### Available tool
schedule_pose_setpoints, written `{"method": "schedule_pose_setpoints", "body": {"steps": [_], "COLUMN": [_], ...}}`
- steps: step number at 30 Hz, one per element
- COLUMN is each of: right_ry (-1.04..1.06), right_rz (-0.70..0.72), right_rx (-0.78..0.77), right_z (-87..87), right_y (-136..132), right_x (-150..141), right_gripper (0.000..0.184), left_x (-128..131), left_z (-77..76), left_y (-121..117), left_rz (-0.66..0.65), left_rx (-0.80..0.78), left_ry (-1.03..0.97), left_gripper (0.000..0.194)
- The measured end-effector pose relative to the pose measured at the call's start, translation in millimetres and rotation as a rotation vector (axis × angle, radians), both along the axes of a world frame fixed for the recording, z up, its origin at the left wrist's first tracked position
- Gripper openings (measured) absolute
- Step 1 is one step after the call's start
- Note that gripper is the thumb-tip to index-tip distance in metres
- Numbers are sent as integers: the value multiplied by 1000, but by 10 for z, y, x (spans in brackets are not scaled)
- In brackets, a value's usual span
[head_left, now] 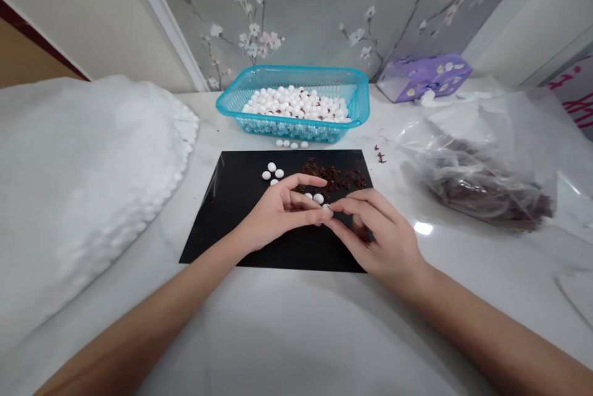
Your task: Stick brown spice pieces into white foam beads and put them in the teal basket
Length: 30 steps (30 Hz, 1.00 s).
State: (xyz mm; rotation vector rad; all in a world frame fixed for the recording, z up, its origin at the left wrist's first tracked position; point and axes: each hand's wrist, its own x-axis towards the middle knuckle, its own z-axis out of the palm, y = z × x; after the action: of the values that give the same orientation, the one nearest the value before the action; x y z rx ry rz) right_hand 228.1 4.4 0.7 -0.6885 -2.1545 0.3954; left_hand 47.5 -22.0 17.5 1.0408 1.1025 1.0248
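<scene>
Glossy white round piece (327, 209) caught right where both hands meet, and it's all fingertip work over this matte black rectangular mat (208, 244)! The left hand (278, 214) curls its fingers inward, tips pressed to the piece, while the right hand (377, 238) closes in from the other side with fingers bent tightly around it. It's a firm two-handed pinch, though from up here you can't tell exactly which fingers carry the load. Just ahead of the left fingers sits another white piece (318, 198), with a small group of white pieces (272, 172) off to the left and a rough heap of dark brown dried bits (331, 176) behind. That black mat looks well chosen, since pale pieces and brown flecks both show up against it. Beyond it, a turquoise plastic mesh basket (259, 78) holds a mound of white pieces (296, 105) flecked with brown, and four more white pieces (291, 144) lie on the white marble counter (259, 334) at its front edge. To the right, a clear plastic bag (482, 180) slumps around more dark brown material, keeping it within easy reach of the right hand.
</scene>
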Motion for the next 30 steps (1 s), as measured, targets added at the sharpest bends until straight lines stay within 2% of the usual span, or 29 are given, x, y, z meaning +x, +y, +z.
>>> {"method": "schedule_pose_setpoints", "body": {"steps": [8, 13, 18, 24, 30], "right_ry": [3, -18, -28, 8, -42], "right_rz": [8, -17, -27, -125, -14], "right_rx": [-7, -70, -145, -266, -231], "right_z": [3, 10, 24, 46, 73], "right_y": [11, 21, 46, 170, 147], "right_x": [1, -6, 3, 64, 70], "right_gripper": [10, 7, 13, 20, 21], "left_x": [0, 14, 41, 25, 4], "left_z": [-30, -39, -18, -30, -47], "left_y": [2, -2, -13, -10, -2], "left_rz": [-8, 6, 85, 172, 144], "left_rx": [7, 5, 43, 66, 60], "left_ry": [-20, -38, -12, 18, 22], "left_gripper": [39, 31, 30, 33, 34]}}
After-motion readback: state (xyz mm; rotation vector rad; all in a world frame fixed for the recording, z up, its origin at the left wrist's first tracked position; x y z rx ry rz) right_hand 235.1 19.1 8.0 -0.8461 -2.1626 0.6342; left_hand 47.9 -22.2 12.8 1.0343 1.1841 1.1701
